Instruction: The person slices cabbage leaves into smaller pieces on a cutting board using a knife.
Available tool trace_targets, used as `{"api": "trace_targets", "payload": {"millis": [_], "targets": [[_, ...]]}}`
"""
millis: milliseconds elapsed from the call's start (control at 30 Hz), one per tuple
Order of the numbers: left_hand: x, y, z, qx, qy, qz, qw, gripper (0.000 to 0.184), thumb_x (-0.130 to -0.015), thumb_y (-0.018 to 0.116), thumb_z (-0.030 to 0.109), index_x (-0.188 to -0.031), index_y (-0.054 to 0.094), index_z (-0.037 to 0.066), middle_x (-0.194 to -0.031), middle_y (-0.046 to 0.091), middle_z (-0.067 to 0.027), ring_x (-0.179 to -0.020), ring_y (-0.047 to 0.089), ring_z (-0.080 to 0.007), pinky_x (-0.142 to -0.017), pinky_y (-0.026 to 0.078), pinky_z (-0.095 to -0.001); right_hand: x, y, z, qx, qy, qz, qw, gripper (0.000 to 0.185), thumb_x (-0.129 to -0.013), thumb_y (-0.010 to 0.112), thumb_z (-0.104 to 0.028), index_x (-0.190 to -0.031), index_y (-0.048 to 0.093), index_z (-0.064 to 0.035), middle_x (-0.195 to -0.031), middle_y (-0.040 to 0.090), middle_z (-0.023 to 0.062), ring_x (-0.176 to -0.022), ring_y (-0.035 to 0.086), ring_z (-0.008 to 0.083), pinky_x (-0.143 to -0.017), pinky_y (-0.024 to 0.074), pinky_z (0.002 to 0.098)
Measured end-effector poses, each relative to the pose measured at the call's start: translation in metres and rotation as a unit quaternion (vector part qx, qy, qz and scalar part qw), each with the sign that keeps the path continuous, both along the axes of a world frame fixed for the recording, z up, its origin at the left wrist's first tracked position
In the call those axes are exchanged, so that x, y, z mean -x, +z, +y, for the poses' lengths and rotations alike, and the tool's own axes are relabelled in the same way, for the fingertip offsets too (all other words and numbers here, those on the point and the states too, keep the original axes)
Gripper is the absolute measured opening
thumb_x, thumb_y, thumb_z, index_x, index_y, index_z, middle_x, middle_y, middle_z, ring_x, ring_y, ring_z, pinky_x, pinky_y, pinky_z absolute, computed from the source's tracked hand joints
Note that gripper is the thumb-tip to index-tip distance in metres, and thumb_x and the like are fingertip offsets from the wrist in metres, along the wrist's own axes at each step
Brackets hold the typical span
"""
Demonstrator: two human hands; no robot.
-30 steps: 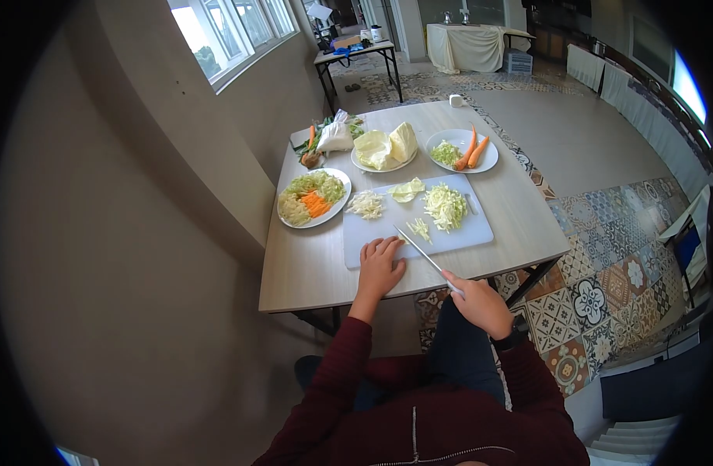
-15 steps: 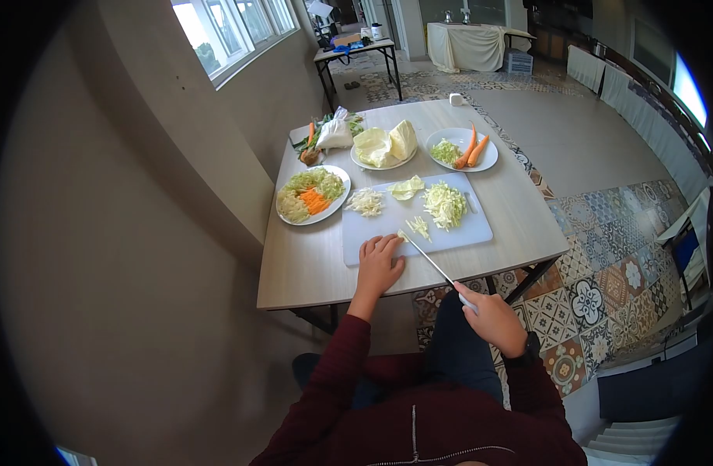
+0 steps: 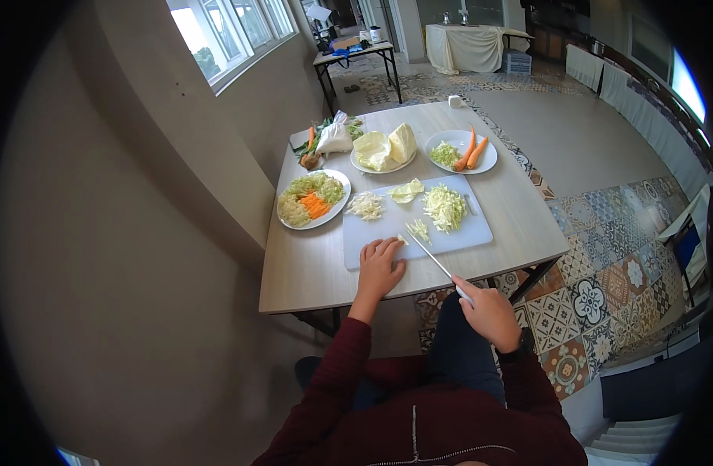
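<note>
My left hand [image 3: 380,268] rests on the near edge of the white cutting board [image 3: 457,242], its fingers bent and close together over a small pale piece of cabbage [image 3: 403,240], mostly hidden. In my right hand [image 3: 488,312] is the handle of a knife [image 3: 432,255], whose blade points to the far left, its tip beside a few cut strips [image 3: 419,229]. A larger heap of shredded cabbage [image 3: 445,207] lies at the board's right, a paler shredded pile [image 3: 366,206] at its left, and a cabbage leaf [image 3: 406,191] at the far edge between them.
On the table [image 3: 310,272] stand a plate of shredded vegetables [image 3: 314,199] at left, a plate with cabbage pieces [image 3: 384,147] behind the board, and a plate with carrots [image 3: 461,151] at right. A white bag [image 3: 335,137] sits at the back left.
Over the last second the knife and my right hand have shifted a little to the right, with the tip moving away from my left fingers. My left hand stays in place.
</note>
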State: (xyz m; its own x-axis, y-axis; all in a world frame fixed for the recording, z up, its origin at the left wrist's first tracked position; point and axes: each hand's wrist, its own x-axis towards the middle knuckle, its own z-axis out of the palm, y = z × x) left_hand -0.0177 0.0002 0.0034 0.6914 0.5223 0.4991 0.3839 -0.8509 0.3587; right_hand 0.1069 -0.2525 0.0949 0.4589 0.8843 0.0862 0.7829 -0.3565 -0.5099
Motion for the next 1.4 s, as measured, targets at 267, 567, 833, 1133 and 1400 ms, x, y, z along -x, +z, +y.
{"api": "trace_targets", "payload": {"millis": [267,567,833,1133,1400], "targets": [[0.0,0.0,0.0,0.0,0.0,0.003,1.0,0.043,-0.085,0.069,0.024,-0.126,0.064,0.012,-0.135,0.062,-0.0049,-0.128,0.051,-0.0308,-0.113,0.033,-0.0464,0.002,0.011,-0.006,0.0,-0.009,0.037,0.999,0.05,-0.093,0.061,-0.019,-0.143,0.058,-0.0214,-0.09,0.07,0.0249,-0.082,0.068,0.0434,-0.076,0.0549,0.0499],[0.0,-0.002,0.001,-0.002,-0.003,-0.002,1.0,0.043,-0.085,0.069,0.023,-0.127,0.065,0.013,-0.135,0.062,-0.0051,-0.128,0.051,-0.0303,-0.113,0.033,-0.0465,0.006,0.003,-0.008,-0.025,0.025,0.027,0.999,0.046,-0.094,0.061,-0.02,-0.14,0.06,-0.0207,-0.085,0.07,0.0242,-0.079,0.068,0.044,-0.073,0.0553,0.0527],[0.001,-0.002,0.0,0.002,-0.001,-0.002,1.0,0.044,-0.085,0.069,0.023,-0.127,0.065,0.013,-0.136,0.062,-0.0052,-0.127,0.051,-0.0306,-0.113,0.033,-0.0462,0.008,0.004,-0.009,0.0,0.02,0.027,0.999,0.048,-0.094,0.061,-0.02,-0.141,0.059,-0.0214,-0.084,0.07,0.0243,-0.079,0.068,0.0438,-0.073,0.0554,0.0526],[0.0,-0.005,0.002,-0.007,0.005,-0.006,1.0,0.043,-0.084,0.07,0.023,-0.125,0.065,0.012,-0.135,0.063,-0.0047,-0.127,0.051,-0.031,-0.112,0.033,-0.0462,0.004,0.01,-0.008,0.02,0.027,0.06,0.998,0.047,-0.095,0.058,-0.018,-0.142,0.058,-0.0181,-0.088,0.07,0.0256,-0.081,0.068,0.0449,-0.076,0.0547,0.0529],[0.0,-0.004,0.002,-0.008,0.003,-0.003,1.0,0.043,-0.084,0.07,0.023,-0.125,0.066,0.013,-0.135,0.063,-0.0049,-0.127,0.052,-0.0311,-0.112,0.033,-0.0466,-0.001,0.0,0.026,0.001,0.047,0.046,0.998,0.046,-0.095,0.055,-0.017,-0.141,0.058,-0.0147,-0.091,0.07,0.0259,-0.085,0.068,0.0452,-0.078,0.0544,0.0535]]}}
